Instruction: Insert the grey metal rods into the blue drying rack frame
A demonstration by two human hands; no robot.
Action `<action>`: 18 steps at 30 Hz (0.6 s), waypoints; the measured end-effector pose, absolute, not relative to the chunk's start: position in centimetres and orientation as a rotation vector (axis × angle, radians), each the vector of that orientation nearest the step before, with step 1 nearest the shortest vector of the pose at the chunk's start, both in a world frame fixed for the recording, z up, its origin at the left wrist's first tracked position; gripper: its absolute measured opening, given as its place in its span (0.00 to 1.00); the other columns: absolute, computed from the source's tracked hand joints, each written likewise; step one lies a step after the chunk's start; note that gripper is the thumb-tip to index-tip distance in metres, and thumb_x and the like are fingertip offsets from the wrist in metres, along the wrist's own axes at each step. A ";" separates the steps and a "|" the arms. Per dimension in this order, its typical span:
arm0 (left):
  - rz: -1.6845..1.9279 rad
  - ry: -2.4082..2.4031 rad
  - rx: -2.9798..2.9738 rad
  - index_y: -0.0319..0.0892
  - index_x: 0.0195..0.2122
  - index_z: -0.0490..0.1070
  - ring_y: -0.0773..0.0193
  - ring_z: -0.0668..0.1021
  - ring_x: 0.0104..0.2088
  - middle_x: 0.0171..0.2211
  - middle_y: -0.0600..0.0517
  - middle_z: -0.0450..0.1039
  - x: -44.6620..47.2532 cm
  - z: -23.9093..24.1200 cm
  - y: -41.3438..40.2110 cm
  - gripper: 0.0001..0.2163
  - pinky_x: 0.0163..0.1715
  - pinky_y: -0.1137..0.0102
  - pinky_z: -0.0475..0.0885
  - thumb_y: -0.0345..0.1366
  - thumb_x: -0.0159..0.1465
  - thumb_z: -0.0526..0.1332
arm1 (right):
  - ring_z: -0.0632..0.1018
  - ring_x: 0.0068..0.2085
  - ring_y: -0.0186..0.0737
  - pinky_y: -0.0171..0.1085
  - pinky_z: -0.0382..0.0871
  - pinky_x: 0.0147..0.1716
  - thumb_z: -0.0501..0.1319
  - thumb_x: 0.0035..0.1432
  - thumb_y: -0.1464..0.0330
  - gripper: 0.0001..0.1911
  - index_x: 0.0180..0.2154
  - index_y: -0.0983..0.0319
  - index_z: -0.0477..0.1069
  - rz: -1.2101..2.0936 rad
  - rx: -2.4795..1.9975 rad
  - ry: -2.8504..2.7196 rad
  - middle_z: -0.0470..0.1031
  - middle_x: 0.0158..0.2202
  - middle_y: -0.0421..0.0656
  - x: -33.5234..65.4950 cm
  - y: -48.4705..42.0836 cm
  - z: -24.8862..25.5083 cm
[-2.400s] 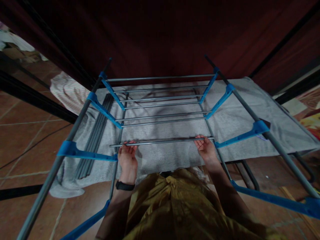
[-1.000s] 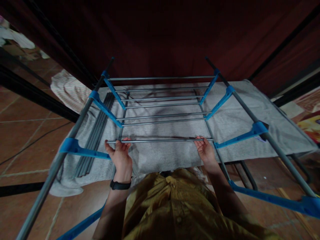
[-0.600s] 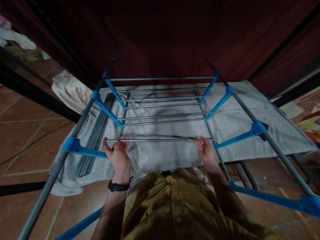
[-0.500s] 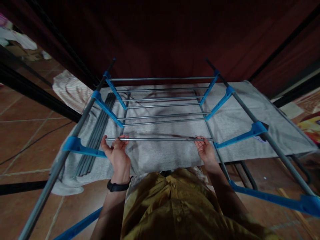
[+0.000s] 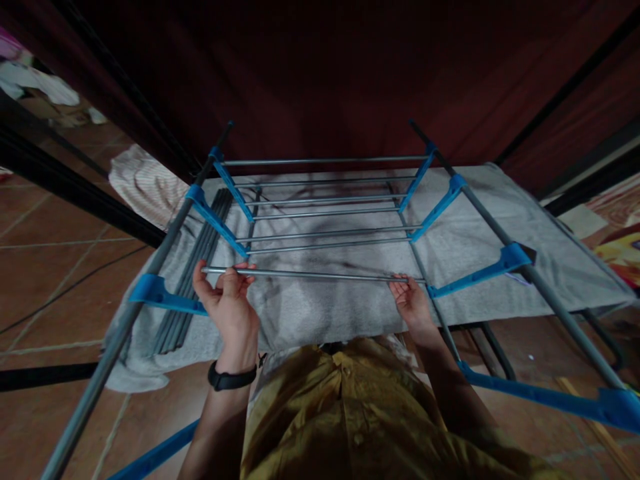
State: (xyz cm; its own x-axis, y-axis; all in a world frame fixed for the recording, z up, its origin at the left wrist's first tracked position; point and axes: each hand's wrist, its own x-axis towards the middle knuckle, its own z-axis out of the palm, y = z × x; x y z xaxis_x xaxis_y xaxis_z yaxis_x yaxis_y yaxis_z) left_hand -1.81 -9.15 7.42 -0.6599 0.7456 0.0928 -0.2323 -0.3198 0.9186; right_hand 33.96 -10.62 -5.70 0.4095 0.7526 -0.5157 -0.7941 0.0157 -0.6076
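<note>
I hold a thin grey metal rod (image 5: 320, 275) crosswise in front of me, one hand at each end. My left hand (image 5: 225, 303) grips its left end beside a blue plastic bracket (image 5: 165, 298). My right hand (image 5: 411, 301) holds the right end where it meets a blue bracket (image 5: 480, 270) on the rack's right side. The rack (image 5: 325, 213) is a grey-tube frame with blue connectors and several rods fitted across it farther back.
A grey towel (image 5: 465, 247) lies under the rack, with a bundle of spare grey rods (image 5: 195, 267) on its left part. A striped cloth (image 5: 143, 187) lies at far left. Dark red curtain (image 5: 320, 73) behind. Tiled floor (image 5: 50, 280) on both sides.
My left hand has slid the rod's left end outward and slightly up toward the left blue bracket. My right hand has stayed in place at the right end.
</note>
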 end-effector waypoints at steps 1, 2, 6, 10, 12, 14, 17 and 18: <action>2.030 1.281 0.697 0.49 0.58 0.58 0.64 0.81 0.33 0.32 0.56 0.76 -1.7 7.6 -9.1 0.25 0.34 0.72 0.73 0.34 0.62 0.65 | 0.81 0.34 0.33 0.36 0.79 0.43 0.56 0.64 0.70 0.07 0.33 0.58 0.72 1.207 -0.979 0.058 0.79 0.31 0.39 34.0 -10.6 -5.7; 2.034 1.274 0.703 0.49 0.57 0.59 0.64 0.81 0.33 0.32 0.56 0.76 -1.7 7.8 -9.1 0.24 0.34 0.72 0.74 0.34 0.62 0.65 | 0.81 0.34 0.33 0.35 0.79 0.43 0.56 0.64 0.70 0.08 0.33 0.58 0.72 1.212 -0.972 0.064 0.80 0.31 0.39 34.0 -10.6 -5.7; 2.021 1.252 0.730 0.46 0.52 0.65 0.65 0.81 0.34 0.33 0.55 0.77 -1.5 8.3 -9.1 0.18 0.34 0.72 0.74 0.36 0.61 0.66 | 0.82 0.34 0.33 0.35 0.80 0.42 0.57 0.64 0.70 0.07 0.33 0.58 0.71 1.224 -0.956 0.075 0.80 0.30 0.39 34.2 -10.6 -5.8; 1.996 1.250 0.759 0.45 0.47 0.69 0.64 0.81 0.35 0.33 0.54 0.78 -1.4 8.7 -9.2 0.15 0.33 0.73 0.74 0.38 0.60 0.67 | 0.81 0.33 0.33 0.35 0.80 0.42 0.58 0.62 0.71 0.06 0.33 0.58 0.71 1.234 -0.928 0.060 0.80 0.31 0.39 34.3 -10.7 -6.0; 1.979 1.248 0.774 0.46 0.46 0.70 0.64 0.81 0.36 0.33 0.54 0.78 -1.2 8.8 -9.2 0.14 0.33 0.73 0.74 0.38 0.59 0.68 | 0.81 0.33 0.33 0.35 0.80 0.41 0.59 0.62 0.71 0.05 0.33 0.58 0.71 1.233 -0.922 0.046 0.80 0.31 0.39 34.4 -10.8 -6.1; 1.969 1.233 0.773 0.46 0.44 0.70 0.64 0.81 0.36 0.34 0.54 0.79 -1.0 8.9 -9.4 0.14 0.33 0.73 0.74 0.38 0.58 0.68 | 0.81 0.32 0.34 0.35 0.80 0.40 0.60 0.61 0.71 0.04 0.33 0.57 0.71 1.232 -0.930 0.036 0.79 0.31 0.39 34.5 -10.8 -6.2; 1.951 1.202 0.761 0.44 0.43 0.71 0.64 0.81 0.37 0.34 0.52 0.79 -0.5 9.1 -9.6 0.13 0.34 0.73 0.73 0.37 0.58 0.69 | 0.81 0.33 0.34 0.35 0.80 0.40 0.60 0.60 0.71 0.03 0.33 0.57 0.71 1.243 -0.949 0.048 0.79 0.31 0.39 34.5 -10.8 -6.2; 1.932 1.197 0.763 0.44 0.43 0.71 0.63 0.82 0.37 0.35 0.52 0.79 -0.3 9.1 -9.7 0.13 0.34 0.72 0.74 0.37 0.58 0.69 | 0.81 0.33 0.34 0.35 0.80 0.40 0.60 0.60 0.71 0.04 0.33 0.58 0.71 1.249 -0.954 0.058 0.79 0.31 0.39 34.4 -10.8 -6.1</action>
State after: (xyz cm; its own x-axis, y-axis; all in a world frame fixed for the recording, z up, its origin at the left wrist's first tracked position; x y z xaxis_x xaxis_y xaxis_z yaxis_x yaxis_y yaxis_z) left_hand -0.28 -9.74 9.12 -0.5601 0.8214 0.1074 -0.2694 -0.3033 0.9140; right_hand 34.44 -10.81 -6.09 0.3672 0.7714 -0.5198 -0.8166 -0.0003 -0.5773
